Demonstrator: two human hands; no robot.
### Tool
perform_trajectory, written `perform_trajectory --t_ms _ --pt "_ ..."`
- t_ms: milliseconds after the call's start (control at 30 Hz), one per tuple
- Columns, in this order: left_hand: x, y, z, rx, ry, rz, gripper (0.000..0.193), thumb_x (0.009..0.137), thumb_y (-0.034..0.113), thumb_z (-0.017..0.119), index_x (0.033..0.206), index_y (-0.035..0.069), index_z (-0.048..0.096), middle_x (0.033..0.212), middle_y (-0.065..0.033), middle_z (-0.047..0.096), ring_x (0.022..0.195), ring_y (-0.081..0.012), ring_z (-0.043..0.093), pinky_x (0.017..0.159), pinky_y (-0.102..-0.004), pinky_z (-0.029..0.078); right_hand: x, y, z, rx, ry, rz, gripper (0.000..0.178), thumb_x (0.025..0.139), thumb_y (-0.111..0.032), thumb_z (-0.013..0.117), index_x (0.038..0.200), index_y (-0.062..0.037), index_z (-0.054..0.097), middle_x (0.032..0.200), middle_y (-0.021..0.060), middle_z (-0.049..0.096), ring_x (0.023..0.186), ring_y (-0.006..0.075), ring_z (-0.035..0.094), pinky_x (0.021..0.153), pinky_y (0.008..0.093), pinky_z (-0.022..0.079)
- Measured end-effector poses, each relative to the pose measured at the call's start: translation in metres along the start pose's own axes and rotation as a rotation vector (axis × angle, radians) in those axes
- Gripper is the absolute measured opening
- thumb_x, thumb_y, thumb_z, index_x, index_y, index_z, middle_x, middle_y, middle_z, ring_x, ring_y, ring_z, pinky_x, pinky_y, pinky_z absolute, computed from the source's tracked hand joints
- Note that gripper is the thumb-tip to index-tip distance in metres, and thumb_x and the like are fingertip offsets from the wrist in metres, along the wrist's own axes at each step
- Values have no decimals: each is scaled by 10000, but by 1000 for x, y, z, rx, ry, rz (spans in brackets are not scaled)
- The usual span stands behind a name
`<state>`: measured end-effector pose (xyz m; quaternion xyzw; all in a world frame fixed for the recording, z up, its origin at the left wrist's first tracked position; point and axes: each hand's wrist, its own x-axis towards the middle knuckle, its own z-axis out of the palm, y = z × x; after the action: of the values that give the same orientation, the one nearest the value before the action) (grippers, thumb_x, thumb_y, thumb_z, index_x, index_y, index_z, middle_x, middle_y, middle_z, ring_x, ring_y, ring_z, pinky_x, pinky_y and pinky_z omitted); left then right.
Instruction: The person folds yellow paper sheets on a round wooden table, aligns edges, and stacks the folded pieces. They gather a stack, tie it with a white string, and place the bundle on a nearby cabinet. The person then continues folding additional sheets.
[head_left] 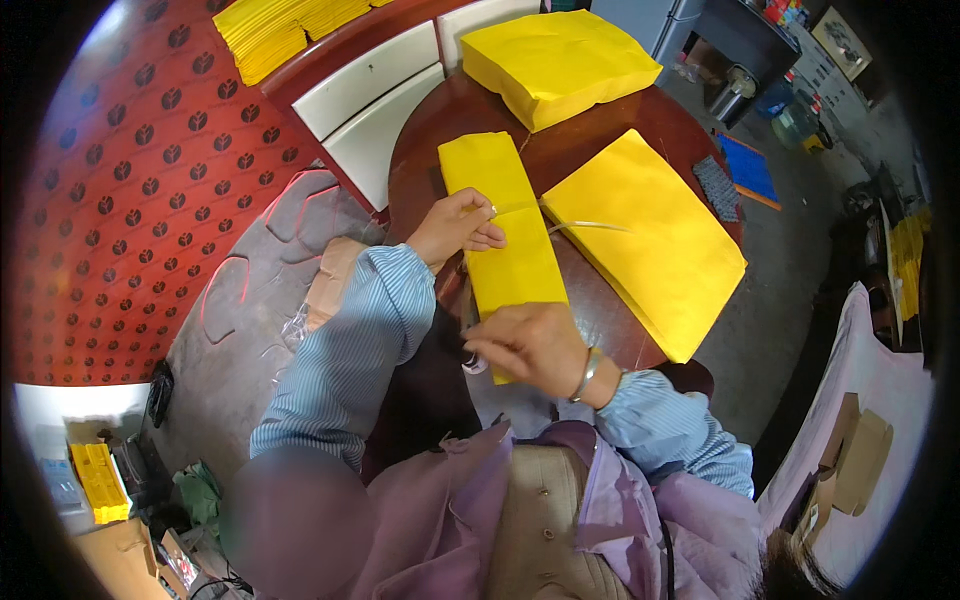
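Note:
A long, narrow yellow bundle [530, 255] lies lengthwise before me on the dark red-brown round table [420, 125]. Around its middle runs a thin band [518, 210]. My left hand [460, 228] is closed at the bundle's left edge, its fingertips pinched where the band crosses. Over the bundle's near end is my right hand [530, 345], fingers curled and thumb pressed in. What they hold, if anything, is hidden; a small shiny round object [474, 364] shows just below them. A pale thin strip [590, 226] stretches right from the bundle over a flat yellow stack [655, 240].
At the table's far side sits a thick yellow stack [560, 65]. More yellow pieces [285, 32] lie on a cabinet [370, 85] at the far left. A grey textured block [716, 188] rests near the right edge. An open cardboard box [850, 465] stands on the right.

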<state>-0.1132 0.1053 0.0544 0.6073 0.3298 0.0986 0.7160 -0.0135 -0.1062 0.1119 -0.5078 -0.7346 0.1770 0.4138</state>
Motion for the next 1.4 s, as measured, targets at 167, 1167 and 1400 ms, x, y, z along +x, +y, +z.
perform_trajectory --t_ms 167,1167,1400 --pt "-1 1 -4 -122 -55 -7 187 1118 279 540 1150 97 561 1072 -132 737 1021 -213 750 898 -305 593 7 28 -37 57 -29 299 153 985 -170 674 1038 -32 714 1151 169 734 1016 350 701 863 394 562" --pt "-94 -139 -141 -799 421 233 145 1094 182 555 1164 66 604 1138 -121 681 1121 -322 690 1000 -473 566 10 40 -23 -437 -344 75 228 974 -165 615 1177 -62 603 1144 162 684 1156 330 649 1160 547 359" --pt "-92 -142 -140 -781 436 238 153 1095 182 553 1170 57 599 1132 -129 686 1109 -321 703 999 -472 567 11 39 -23 -416 -328 67 200 972 -167 612 1143 -65 591 1107 152 676 1173 332 641 1156 562 362"
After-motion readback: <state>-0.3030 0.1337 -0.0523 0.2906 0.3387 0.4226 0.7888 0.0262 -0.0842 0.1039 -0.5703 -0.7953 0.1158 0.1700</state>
